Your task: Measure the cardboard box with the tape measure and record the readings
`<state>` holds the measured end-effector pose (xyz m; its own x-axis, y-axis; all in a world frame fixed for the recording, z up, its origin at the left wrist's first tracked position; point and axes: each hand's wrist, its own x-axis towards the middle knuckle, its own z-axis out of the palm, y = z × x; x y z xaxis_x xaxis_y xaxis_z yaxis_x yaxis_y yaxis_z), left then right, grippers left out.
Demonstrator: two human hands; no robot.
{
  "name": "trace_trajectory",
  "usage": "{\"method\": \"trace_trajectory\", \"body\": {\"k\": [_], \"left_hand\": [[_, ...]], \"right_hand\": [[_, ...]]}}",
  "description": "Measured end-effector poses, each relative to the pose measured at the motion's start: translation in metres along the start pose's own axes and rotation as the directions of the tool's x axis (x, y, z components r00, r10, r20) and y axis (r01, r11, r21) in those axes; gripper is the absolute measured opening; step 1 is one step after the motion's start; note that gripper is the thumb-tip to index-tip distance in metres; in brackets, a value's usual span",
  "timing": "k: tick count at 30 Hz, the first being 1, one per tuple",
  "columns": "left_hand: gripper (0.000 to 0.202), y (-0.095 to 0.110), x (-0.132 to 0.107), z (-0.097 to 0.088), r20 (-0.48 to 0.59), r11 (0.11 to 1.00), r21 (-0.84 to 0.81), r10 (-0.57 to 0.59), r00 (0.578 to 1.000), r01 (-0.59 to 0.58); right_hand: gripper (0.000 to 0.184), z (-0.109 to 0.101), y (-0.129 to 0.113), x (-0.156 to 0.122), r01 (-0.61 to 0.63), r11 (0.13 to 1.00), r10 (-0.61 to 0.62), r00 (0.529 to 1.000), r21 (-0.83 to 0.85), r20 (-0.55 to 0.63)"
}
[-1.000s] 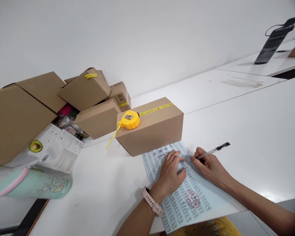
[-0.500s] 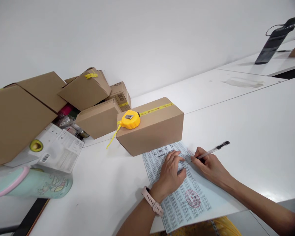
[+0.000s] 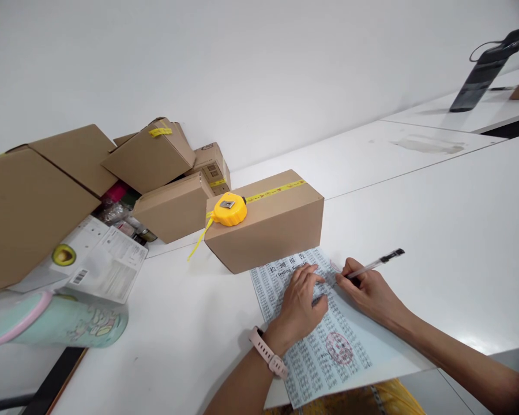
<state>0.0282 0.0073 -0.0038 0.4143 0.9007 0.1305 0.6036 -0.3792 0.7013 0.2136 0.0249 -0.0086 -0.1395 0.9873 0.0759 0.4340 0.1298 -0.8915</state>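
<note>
My right hand is closed on a clear pen with a black cap, its tip down on a printed sheet that lies on the white table. My left hand, with a pink watch on the wrist, rests flat on the sheet with its fingers stretched out, holding it still. Just behind the sheet stands a cardboard box. A yellow tape measure sits on the box's top, its tape drawn along the top edge.
Several cardboard boxes are piled at the left against the wall, with white leaflets below them. A mint and pink bottle lies at the near left. A dark bag stands on a far table at the right.
</note>
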Motion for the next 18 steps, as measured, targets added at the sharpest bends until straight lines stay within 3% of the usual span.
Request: {"method": "trace_trajectory", "body": {"k": [6, 10, 12, 15, 18], "left_hand": [[0.026, -0.001, 0.000, -0.001, -0.004, 1.000, -0.001, 0.005, 1.000, -0.005], [0.027, 0.000, 0.001, -0.004, -0.006, 1.000, -0.004, 0.022, 1.000, -0.022], [0.028, -0.001, 0.001, -0.002, -0.009, 1.000, -0.002, 0.030, 1.000, -0.030], [0.028, 0.000, -0.001, 0.002, -0.036, 0.999, 0.008, 0.046, 0.998, -0.046], [0.023, 0.012, -0.003, -0.011, -0.223, 0.984, 0.052, 0.180, 0.958, -0.172]], "right_hand": [[0.028, -0.010, 0.001, -0.004, -0.027, 1.000, 0.027, 0.991, -0.001, -0.131], [0.026, -0.031, 0.011, -0.001, 0.069, 0.986, -0.094, 0.983, -0.155, -0.158], [0.028, -0.043, 0.024, 0.005, 0.190, 0.905, -0.239, 0.967, -0.381, -0.084], [0.041, -0.054, 0.047, 0.015, 0.340, 0.671, -0.407, 0.912, -0.659, 0.057], [0.052, -0.056, 0.065, 0.022, 0.358, 0.583, -0.432, 0.897, -0.729, 0.095]]}}
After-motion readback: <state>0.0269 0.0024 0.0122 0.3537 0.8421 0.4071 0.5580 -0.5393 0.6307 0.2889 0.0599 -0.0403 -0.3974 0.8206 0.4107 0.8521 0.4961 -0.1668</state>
